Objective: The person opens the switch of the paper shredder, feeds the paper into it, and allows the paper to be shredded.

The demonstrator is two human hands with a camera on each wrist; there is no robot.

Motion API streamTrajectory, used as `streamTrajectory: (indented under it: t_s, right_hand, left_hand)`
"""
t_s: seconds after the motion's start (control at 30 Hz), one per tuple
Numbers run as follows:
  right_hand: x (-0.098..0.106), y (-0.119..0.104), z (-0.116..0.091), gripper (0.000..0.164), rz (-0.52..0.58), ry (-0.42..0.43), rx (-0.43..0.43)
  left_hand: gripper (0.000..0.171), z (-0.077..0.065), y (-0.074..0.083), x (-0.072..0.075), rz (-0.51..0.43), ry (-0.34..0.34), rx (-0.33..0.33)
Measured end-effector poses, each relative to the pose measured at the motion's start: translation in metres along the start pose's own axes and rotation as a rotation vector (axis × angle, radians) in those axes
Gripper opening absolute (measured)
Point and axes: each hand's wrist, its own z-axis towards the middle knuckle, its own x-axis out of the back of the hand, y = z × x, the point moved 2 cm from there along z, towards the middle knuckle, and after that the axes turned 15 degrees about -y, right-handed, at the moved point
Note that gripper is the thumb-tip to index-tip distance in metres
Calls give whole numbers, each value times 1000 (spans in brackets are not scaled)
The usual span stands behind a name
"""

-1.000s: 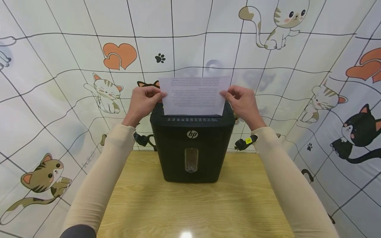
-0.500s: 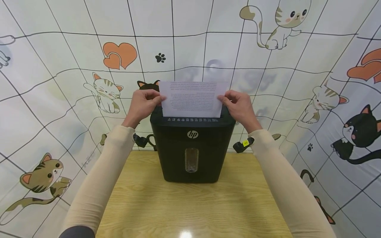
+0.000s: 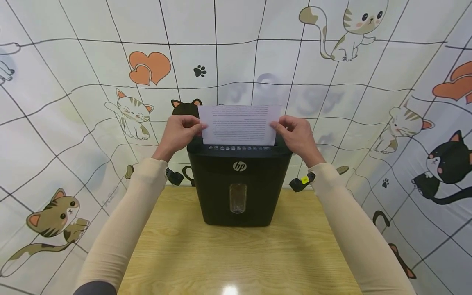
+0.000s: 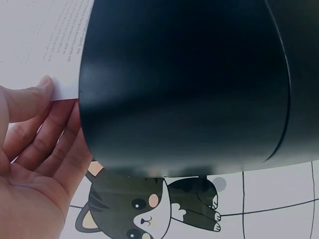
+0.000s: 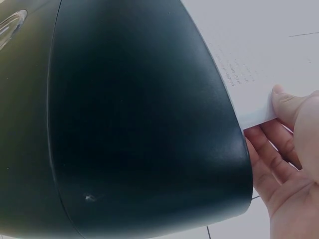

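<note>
A printed sheet of paper [image 3: 239, 125] stands upright at the top of a black HP paper shredder [image 3: 239, 188], its lower edge in the slot area behind the icon strip. My left hand [image 3: 180, 133] pinches the sheet's left edge between thumb and fingers. On the opposite edge, my right hand [image 3: 296, 134] pinches it the same way. In the left wrist view, the left thumb lies on the front of the paper [image 4: 45, 45], with the other fingers behind it. The right wrist view shows the right thumb on the paper [image 5: 256, 102], close beside the shredder's side.
The shredder stands on a wood-grain table [image 3: 236, 258], near its back edge. A white wall covering [image 3: 236, 24] with cat and heart drawings rises behind and on both sides. The shredder's front has a small clear window [image 3: 238, 198].
Both hands have moved down with the paper, so less of the sheet shows above the shredder. The right hand has also shifted slightly inward.
</note>
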Motion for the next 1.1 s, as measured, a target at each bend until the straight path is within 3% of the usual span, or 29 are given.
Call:
streamTrajectory:
  t_s: [0.2, 1.1]
  right_hand:
    - [-4, 2, 0, 35, -3, -18, -6]
    - [-6, 4, -8, 30, 0, -48, 2]
  left_hand:
    - [19, -3, -4, -1, 3, -14, 31]
    - [19, -3, 1, -5, 60, -36, 38]
